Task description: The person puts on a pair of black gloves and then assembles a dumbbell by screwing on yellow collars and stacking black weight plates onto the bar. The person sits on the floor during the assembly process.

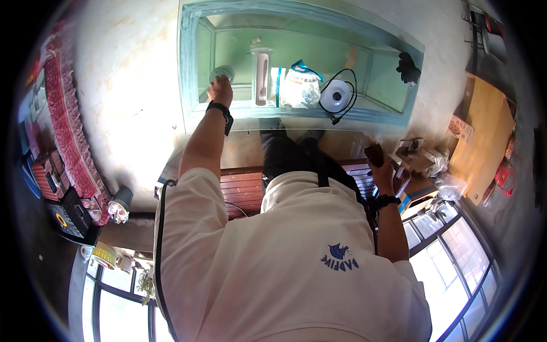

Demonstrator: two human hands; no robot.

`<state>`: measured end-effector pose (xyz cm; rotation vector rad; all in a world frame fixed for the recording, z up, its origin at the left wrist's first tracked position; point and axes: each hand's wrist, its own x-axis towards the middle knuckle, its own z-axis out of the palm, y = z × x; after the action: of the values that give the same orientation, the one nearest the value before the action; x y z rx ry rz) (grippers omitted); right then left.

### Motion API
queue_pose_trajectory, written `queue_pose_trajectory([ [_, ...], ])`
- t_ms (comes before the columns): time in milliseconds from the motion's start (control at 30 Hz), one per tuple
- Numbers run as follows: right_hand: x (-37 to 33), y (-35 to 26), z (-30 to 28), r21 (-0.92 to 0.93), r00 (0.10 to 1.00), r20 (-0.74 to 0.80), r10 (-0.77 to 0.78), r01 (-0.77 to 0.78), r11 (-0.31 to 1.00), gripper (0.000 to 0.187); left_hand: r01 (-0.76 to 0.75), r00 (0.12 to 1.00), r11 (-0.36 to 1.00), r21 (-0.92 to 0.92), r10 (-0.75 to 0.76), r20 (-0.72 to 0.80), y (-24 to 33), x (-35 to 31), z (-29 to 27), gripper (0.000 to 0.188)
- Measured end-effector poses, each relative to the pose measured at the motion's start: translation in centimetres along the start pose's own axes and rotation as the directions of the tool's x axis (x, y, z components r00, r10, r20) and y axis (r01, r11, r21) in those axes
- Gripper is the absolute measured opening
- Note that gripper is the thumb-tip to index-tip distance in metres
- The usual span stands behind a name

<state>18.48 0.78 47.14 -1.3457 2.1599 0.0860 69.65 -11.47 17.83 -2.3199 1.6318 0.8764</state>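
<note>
My left hand is closed around a clear drinking glass at the left end of a glass-topped table with a worn teal frame. Right of the glass lies a long pale cutlery case with a fork shape in it. Beside the case are a white-and-blue packet and a white plastic bag with blue trim. A round white appliance base sits farther right, its black cord looped around it. My right hand, off the table's near right side, grips a dark brown object whose kind I cannot make out.
A crumpled black item lies at the table's right end. Open cardboard boxes and clear plastic bags stand at my right, near a wooden board. At far left are a red cloth and a grey bin.
</note>
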Motion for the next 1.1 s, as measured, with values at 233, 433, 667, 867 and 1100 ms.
queue_pose_trajectory([
  [233,-0.5,2.9,0.0,0.081,0.998,0.040,0.051,-0.054,0.995,0.049,-0.186,0.977,0.856,-0.483,0.111,-0.180,7.7,-3.0,3.2,0.022],
  [433,-0.9,6.8,-1.1,0.133,1.000,0.012,0.008,-0.010,0.991,0.046,0.122,0.991,0.923,-0.364,-0.095,0.091,13.4,-3.0,4.7,0.019],
  [667,-0.9,12.6,-2.8,0.587,0.985,0.003,0.172,-0.141,0.797,0.043,-0.065,0.979,0.945,-0.322,-0.003,-0.205,10.1,-5.2,6.3,0.037],
  [867,-1.3,29.3,-0.5,0.804,0.961,-0.149,0.233,-0.019,0.594,0.043,-0.113,0.927,0.993,-0.022,0.097,-0.363,13.2,-8.9,3.0,0.032],
  [1100,-8.8,51.0,-0.9,0.558,0.767,-0.227,0.600,-0.403,0.726,0.035,-0.389,0.891,0.912,-0.127,0.338,-0.302,38.3,-13.1,5.4,0.040],
])
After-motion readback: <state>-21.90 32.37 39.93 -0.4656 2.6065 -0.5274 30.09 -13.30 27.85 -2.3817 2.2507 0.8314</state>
